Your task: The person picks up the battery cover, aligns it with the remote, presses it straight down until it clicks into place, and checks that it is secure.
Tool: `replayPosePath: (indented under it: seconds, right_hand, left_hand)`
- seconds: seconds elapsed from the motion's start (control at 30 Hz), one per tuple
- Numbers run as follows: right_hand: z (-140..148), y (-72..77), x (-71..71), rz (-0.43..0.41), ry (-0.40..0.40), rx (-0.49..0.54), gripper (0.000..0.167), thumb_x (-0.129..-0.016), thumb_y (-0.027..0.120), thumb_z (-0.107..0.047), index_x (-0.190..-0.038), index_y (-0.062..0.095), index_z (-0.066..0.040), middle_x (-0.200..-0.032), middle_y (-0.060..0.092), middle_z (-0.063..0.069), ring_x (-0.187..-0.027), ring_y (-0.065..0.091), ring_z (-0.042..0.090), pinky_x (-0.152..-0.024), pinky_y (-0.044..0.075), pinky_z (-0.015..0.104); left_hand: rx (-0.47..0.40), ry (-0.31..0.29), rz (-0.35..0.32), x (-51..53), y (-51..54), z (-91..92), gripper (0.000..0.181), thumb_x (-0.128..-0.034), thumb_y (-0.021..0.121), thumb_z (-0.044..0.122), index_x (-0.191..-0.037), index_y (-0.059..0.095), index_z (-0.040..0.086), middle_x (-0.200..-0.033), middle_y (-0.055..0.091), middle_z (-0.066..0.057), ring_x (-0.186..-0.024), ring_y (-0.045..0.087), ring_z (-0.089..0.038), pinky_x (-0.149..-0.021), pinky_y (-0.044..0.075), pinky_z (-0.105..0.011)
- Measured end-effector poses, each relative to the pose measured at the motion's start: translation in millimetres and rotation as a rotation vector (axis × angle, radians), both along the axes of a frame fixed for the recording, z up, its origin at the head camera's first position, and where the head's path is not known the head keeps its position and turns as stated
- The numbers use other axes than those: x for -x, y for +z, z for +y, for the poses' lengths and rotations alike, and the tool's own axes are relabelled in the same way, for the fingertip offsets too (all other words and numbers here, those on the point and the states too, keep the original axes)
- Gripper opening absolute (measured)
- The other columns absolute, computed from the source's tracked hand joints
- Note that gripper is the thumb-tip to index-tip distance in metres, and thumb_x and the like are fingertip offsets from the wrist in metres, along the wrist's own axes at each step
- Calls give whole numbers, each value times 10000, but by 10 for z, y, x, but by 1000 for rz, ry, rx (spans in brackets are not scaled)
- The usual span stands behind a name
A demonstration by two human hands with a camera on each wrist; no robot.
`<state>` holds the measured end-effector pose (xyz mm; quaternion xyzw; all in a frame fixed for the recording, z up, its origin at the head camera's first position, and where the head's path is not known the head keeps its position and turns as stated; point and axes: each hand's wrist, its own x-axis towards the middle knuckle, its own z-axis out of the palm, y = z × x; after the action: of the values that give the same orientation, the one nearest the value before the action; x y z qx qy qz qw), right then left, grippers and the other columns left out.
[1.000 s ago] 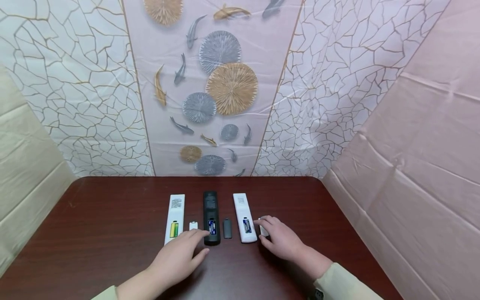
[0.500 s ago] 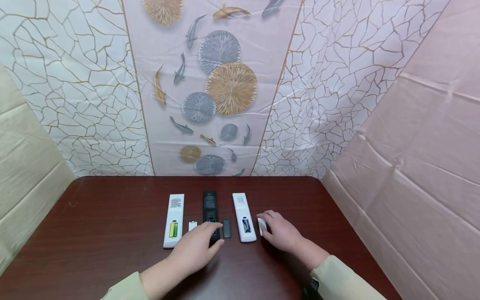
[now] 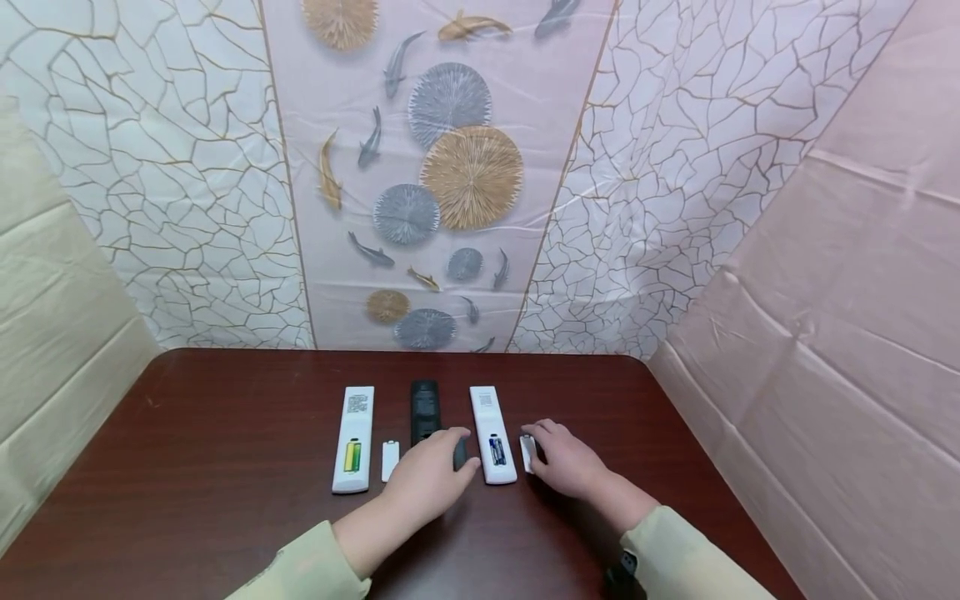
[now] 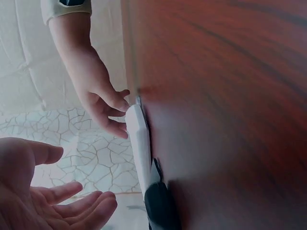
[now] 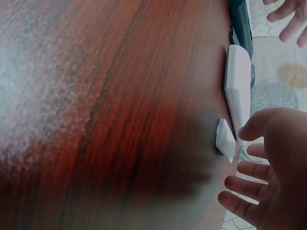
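My left hand (image 3: 427,475) hovers with loosely extended fingers over the lower end of a black remote control (image 3: 425,408), hiding its battery bay. Its fingertips reach over a dark grey battery cover (image 3: 460,454), partly hidden; the left wrist view shows nothing held in that hand (image 4: 62,201). At the right, my right hand (image 3: 567,465) is around a small white battery cover (image 3: 527,454) lying on the table. The right wrist view shows its thumb and spread fingers beside that cover (image 5: 224,140); whether they touch is unclear. A white remote (image 3: 487,417) with blue batteries lies between the hands.
Farther left, another white remote (image 3: 355,425) lies back up with green and yellow batteries in its bay. Beside it is a white battery cover (image 3: 390,461). Everything lies on a dark red-brown table (image 3: 187,467) bounded by patterned cloth (image 3: 480,308) at the back.
My left hand has moved right, from the left white cover across the black remote to the grey cover. My right hand has shifted little, staying by the right white cover. The view has shifted slightly.
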<state>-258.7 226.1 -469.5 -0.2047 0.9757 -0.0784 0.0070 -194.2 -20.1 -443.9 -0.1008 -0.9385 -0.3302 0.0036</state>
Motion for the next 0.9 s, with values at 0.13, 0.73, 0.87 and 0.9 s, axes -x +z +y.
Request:
replayPosePath:
  seconds: [0.13, 0.73, 0.87, 0.9]
  right_hand:
    - [-6, -13, 7, -5, -8, -14, 475, -909, 680, -221, -1351, 584, -78, -1251, 581, 83, -1144, 562, 237, -916, 519, 430]
    - [-80, -49, 62, -49, -17, -43, 501, -901, 647, -195, -1368, 561, -36, -1262, 560, 118, -1054, 561, 228, -839, 524, 418]
    - [-64, -44, 55, -60, -23, -50, 506, -896, 644, -190, -1369, 560, -33, -1276, 550, 124, -1067, 558, 241, -839, 523, 429]
    - [-59, -40, 55, -63, -23, -51, 505, -896, 643, -189, -1369, 561, -32, -1276, 548, 126, -1065, 556, 243, -837, 522, 430]
  left_hand:
    - [-44, 8, -38, 55, 29, 96, 494, -934, 653, 420, -1333, 608, 132, -1302, 629, -78, -1166, 610, -260, -913, 523, -488]
    - [-47, 44, -72, 319, -24, 379, 556, -917, 696, 390, -1374, 568, 101, -1304, 610, -131, -1045, 655, -248, -822, 564, -453]
    - [-56, 34, -95, 379, -41, 445, 561, -923, 691, 392, -1383, 558, 100, -1317, 600, -132, -1008, 662, -231, -789, 573, -430]
    - [-64, 32, -99, 393, -44, 457, 556, -922, 695, 382, -1379, 560, 94, -1311, 601, -136, -994, 663, -228, -778, 573, -426]
